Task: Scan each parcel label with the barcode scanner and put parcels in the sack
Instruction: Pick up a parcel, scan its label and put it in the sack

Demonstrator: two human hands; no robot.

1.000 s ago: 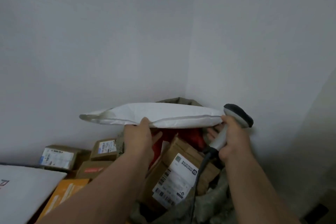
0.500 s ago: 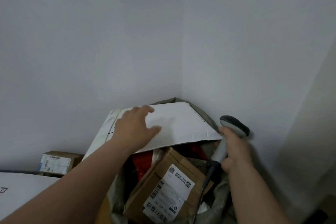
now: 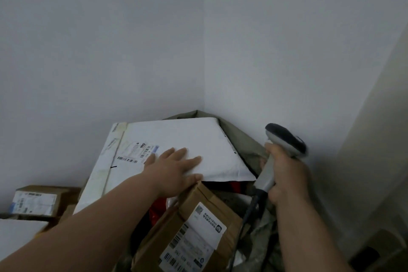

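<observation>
Parcel in flat white padded plastic lies tilted across the mouth of the olive-green fabric sack in the room's corner, its label facing up. Left hand rests on it with fingers straight and spread. Right hand grips the grey handheld barcode scanner just beside the sack. A brown cardboard box with a printed label sits below the white parcel, inside the sack.

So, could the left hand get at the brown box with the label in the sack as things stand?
Probably yes. The left hand lies flat on the white mailer, holding nothing, and the brown box lies just below it in the sack, top uncovered. The right hand grips the scanner off to the side.
</observation>
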